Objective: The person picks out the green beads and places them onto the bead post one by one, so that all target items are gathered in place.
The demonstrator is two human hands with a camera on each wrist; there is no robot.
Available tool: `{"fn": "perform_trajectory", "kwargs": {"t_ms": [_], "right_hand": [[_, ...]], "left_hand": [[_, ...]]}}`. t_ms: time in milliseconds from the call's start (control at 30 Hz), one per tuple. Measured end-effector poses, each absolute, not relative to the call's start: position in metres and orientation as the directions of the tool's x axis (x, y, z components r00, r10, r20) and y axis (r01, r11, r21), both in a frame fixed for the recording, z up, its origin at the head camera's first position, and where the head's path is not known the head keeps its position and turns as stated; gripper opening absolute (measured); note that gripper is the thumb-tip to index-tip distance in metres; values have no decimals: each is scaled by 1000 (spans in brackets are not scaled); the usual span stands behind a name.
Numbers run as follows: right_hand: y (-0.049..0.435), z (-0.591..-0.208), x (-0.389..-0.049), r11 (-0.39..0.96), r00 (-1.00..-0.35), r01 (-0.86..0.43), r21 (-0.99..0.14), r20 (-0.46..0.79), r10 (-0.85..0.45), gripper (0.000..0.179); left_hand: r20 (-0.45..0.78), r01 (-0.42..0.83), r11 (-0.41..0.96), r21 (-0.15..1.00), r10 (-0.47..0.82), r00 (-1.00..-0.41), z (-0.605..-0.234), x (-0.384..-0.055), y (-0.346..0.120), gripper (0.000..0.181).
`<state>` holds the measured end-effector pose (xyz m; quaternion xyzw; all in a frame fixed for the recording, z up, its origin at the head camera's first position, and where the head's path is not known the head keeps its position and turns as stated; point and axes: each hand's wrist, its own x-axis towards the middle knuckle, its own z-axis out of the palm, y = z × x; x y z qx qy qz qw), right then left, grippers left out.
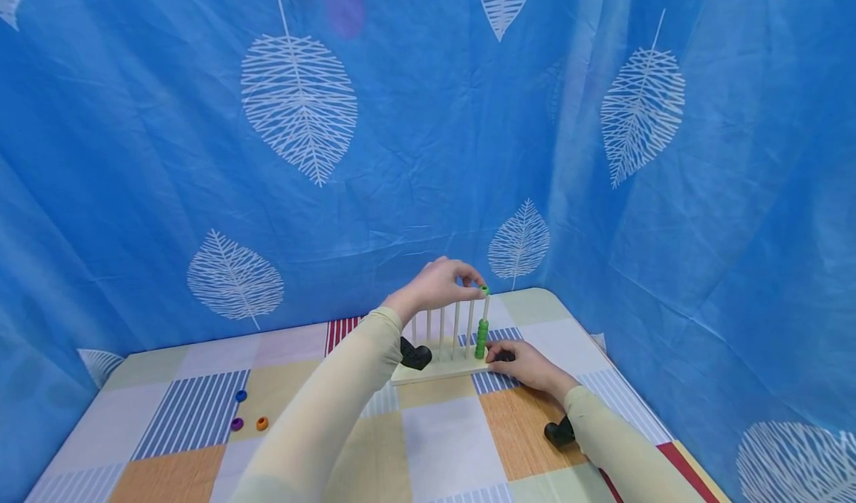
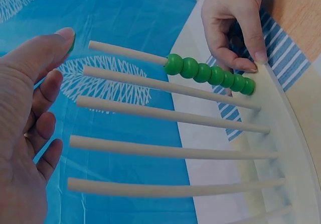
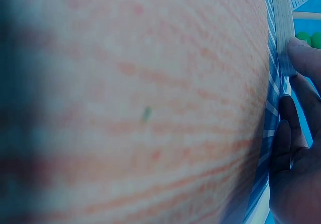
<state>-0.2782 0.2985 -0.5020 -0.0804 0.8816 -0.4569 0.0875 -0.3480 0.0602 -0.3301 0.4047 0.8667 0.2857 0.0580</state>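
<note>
At the top of the rightmost rod (image 2: 125, 52) of a wooden bead rack, my left hand (image 1: 441, 284) pinches a green bead (image 1: 484, 290) between thumb and fingers. Most of that bead is hidden in the left wrist view. Several green beads (image 2: 203, 73) sit stacked on the lower part of the same rod. The other rods (image 2: 173, 115) carry no beads where they show. My right hand (image 1: 528, 369) grips the right end of the pale wooden base (image 1: 435, 373), thumb and fingers against its edge.
On the patchwork tablecloth to the left lie a blue bead (image 1: 241, 396), a purple bead (image 1: 237, 424) and an orange bead (image 1: 262, 423). A blue curtain (image 1: 414, 117) with white leaf prints hangs behind the table and along its right side.
</note>
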Motion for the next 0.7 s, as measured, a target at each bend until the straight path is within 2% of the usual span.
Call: {"fn": "perform_trajectory", "kwargs": {"t_ms": [700], "right_hand": [[299,-503,-279,583,-975,-63,-810,-75,-209,9]], "left_hand": [[124,659,560,502,707,-696,-335,-348,71,24]]}}
